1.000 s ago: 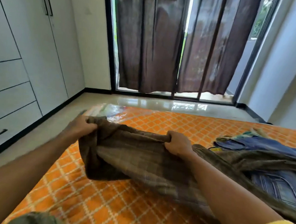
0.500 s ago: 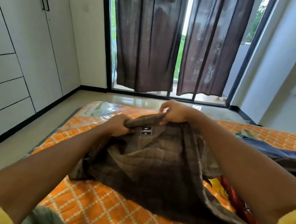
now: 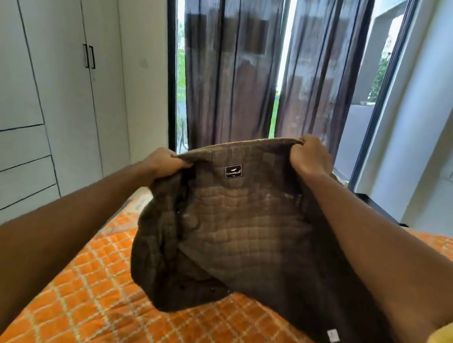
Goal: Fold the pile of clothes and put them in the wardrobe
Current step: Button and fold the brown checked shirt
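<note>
In the head view, the brown checked shirt [image 3: 241,228] fills the middle of the frame. It is held up in the air by its collar edge, with the inside facing the camera, as the small dark brand label [image 3: 233,170] just under the collar shows. The left hand [image 3: 164,162], centre-left, has its fingers curled round one end of the collar band and pinches it. The right hand [image 3: 309,157], a little higher and right of centre, grips the other end the same way, so the band is stretched between them. Holding it like this probably lets the body hang free and straighten under its own weight before the first fold. The cloth drops from both hands toward the bottom of the frame. Its lower folds bunch just above or on the orange patterned bed cover [image 3: 94,297], and I cannot tell whether they touch it. A white care tag [image 3: 333,336] shows near the hem at lower right. The shirt's right side trails under the right forearm. The white wardrobe [image 3: 49,69] stands shut along the left of the frame, well apart from the shirt. Dark curtains [image 3: 230,74] hang behind the hands at top centre. A sliver of blue at the right edge may be another garment, though too little shows to say.
</note>
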